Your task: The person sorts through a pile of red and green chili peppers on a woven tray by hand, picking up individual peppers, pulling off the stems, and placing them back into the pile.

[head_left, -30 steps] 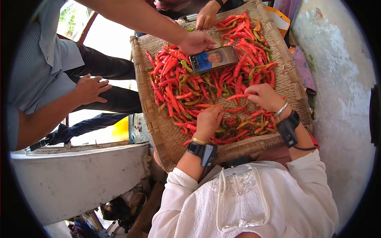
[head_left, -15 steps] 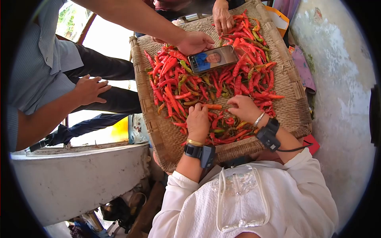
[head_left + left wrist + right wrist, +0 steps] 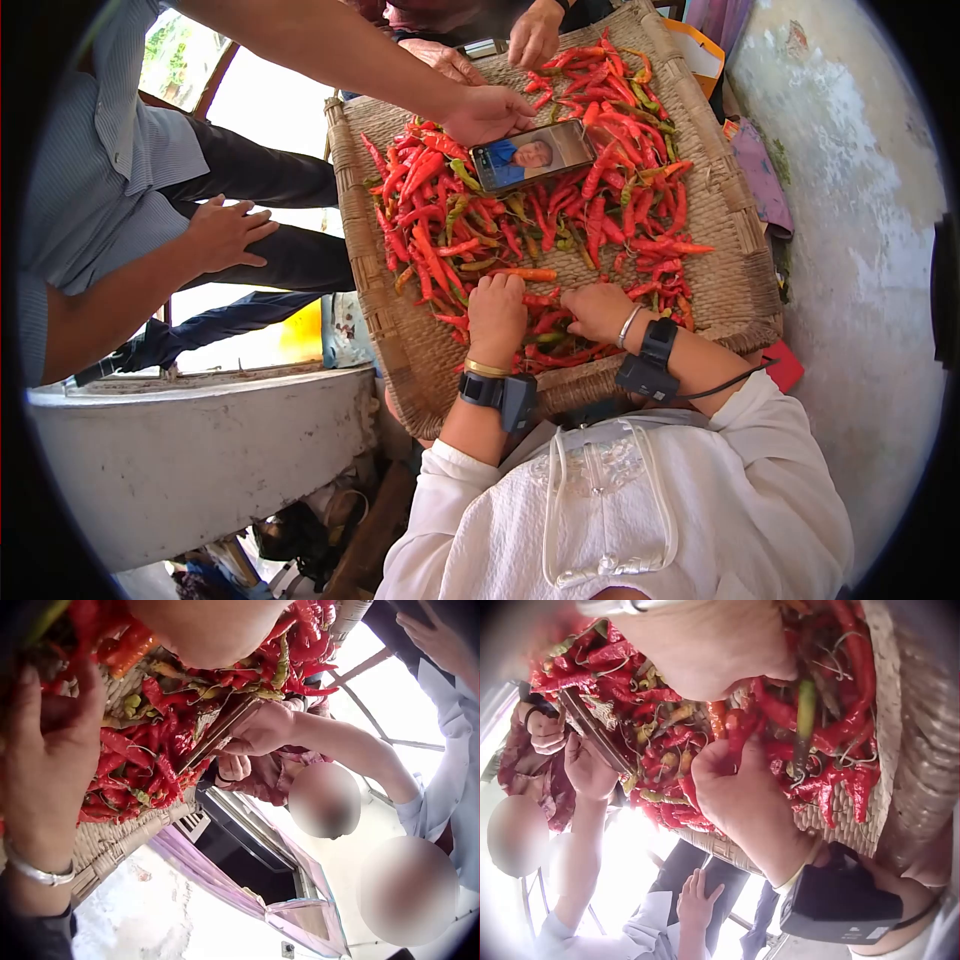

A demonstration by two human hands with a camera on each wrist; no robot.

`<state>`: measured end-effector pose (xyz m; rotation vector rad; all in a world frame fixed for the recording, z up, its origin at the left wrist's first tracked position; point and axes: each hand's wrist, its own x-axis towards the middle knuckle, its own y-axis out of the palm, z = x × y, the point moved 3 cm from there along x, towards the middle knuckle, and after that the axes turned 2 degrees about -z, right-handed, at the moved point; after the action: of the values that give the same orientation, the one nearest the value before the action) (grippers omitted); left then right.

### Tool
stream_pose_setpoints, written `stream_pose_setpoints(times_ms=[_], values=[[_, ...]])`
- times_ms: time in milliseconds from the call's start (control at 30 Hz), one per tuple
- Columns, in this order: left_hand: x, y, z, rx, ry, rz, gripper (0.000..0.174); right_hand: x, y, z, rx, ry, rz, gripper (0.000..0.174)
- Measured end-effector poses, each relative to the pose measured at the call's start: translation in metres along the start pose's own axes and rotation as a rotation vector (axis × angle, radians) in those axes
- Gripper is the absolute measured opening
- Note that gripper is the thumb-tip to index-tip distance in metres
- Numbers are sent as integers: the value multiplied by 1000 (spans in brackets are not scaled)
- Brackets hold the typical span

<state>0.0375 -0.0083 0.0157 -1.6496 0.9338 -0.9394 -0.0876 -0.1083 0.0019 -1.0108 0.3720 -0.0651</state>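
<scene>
My left hand (image 3: 497,318), with a gold bracelet, is low over the woven tray (image 3: 405,370). In the right wrist view its thumb and fingers pinch a red chili pepper (image 3: 739,731). Close beside it is my right hand (image 3: 600,312), wearing a silver bangle. The left wrist view shows that right hand (image 3: 49,757) with thumb and forefinger apart, reaching down among the chilies. Around both hands lie red chili peppers (image 3: 430,170), with some green and orange ones mixed in. An orange chili (image 3: 527,274) lies just beyond my left fingertips.
Another person's hand (image 3: 490,113) holds a phone (image 3: 531,156) over the chilies. At the far edge, a further person's hands (image 3: 535,35) reach over the tray. A person in a striped shirt (image 3: 65,190) stands at the left. A whitewashed wall (image 3: 850,200) flanks the right side.
My right hand held a red chili, which now lies farther right on the pile; the hand has come back left beside my left hand. My left hand shifted left. The far person's hands moved.
</scene>
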Motion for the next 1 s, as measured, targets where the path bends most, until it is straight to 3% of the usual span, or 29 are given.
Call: stream_pose_setpoints(times_ms=[200, 267, 300, 367, 533, 667, 767, 900, 1000], values=[[5, -16, -10, -296, 41, -122, 26, -2, -10, -4, -36, 36, 81, 20], [6, -21, -15, -439, 96, -205, 30, -2, -17, -10, 91, 76, -98, 17], [6, -19, -17, -439, 96, -203, 30, -3, -18, -13, 93, 77, -97, 17], [6, -17, -20, -548, 102, -194, 31, -4, -26, -20, 343, 61, -280, 22], [1, -13, -25, -802, -18, -97, 24, -4, -32, -28, 749, 171, -304, 29], [2, -2, -22, -906, -180, -7, 23, -2, -32, -29, 1160, 282, -211, 28], [3, 3, -24, -985, -164, -22, 23, -3, -27, -28, 1335, 329, -111, 27], [2, 8, -26, -953, -155, -9, 25, -2, -21, -23, 1304, 317, 20, 16], [2, 12, -25, -1026, -197, 22, 26, -4, -22, -20, 1275, 331, 14, 11]])
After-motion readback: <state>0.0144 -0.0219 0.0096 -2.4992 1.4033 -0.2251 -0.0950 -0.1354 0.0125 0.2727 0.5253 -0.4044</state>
